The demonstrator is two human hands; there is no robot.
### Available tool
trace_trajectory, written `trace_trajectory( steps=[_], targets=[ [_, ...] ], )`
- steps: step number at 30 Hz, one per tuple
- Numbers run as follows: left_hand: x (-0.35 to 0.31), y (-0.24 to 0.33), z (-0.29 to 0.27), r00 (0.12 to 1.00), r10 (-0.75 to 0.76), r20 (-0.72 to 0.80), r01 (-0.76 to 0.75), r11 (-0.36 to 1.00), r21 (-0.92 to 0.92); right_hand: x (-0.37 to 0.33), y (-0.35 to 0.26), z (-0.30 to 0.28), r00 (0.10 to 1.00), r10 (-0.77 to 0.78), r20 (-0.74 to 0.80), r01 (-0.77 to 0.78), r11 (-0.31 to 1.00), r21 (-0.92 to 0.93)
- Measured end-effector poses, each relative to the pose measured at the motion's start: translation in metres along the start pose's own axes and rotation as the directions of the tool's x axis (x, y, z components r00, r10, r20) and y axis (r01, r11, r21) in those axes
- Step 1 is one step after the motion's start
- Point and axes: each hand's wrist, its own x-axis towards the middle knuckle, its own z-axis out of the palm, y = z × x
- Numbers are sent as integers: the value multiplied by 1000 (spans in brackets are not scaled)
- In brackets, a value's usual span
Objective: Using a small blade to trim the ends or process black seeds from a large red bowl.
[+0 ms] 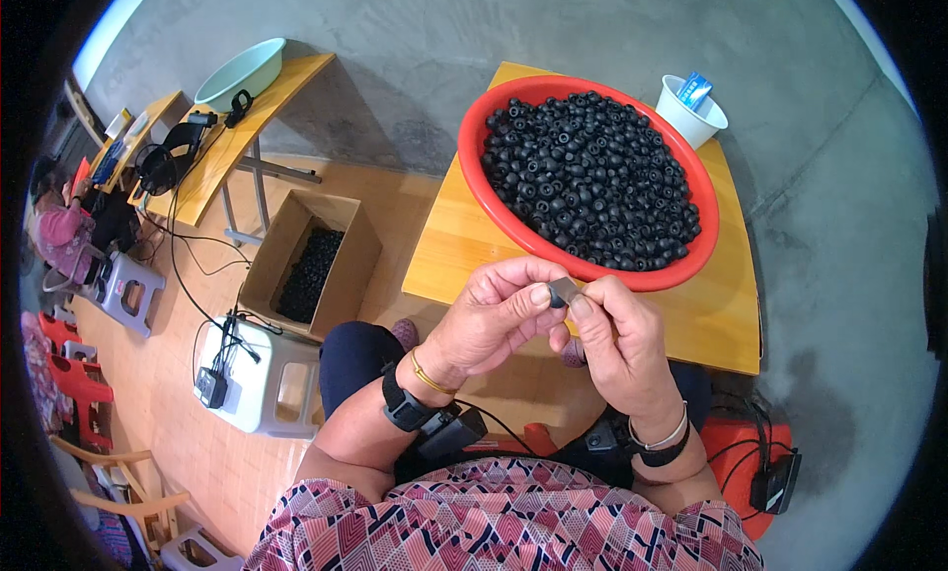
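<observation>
Just in front of the red basin, my two hands meet. Thumb and fingers of my left hand [491,319] pinch a small round black piece [556,300], mostly covered by the fingertips. My right hand [624,336] is closed on a small flat grey blade [568,289], its edge against the black piece. Beyond them the red basin [468,161] is heaped with small black rounded pieces [592,176], many showing a hole. It rests on a yellow wooden table [439,250].
A white bucket [691,122] holding a blue packet stands behind the basin. Left of my knee are a cardboard box [357,275] with black pieces and a white stool [262,374] with cables. Further left, another table [286,85] carries a green basin [242,75]; a person sits beyond.
</observation>
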Motion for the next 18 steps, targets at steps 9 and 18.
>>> trace_trajectory(
  steps=[9, 18],
  targets=[
    [-1, 1, 6, 997, 19, -75, -15, 998, 56, 3, -7, -5, 998, -61, 24, 64, 985, -163],
    [-1, 1, 5, 998, 2, -64, 1, 999, 45, 1, -5, -2, 999, -35, 15, 37, 988, -151]
  ],
)
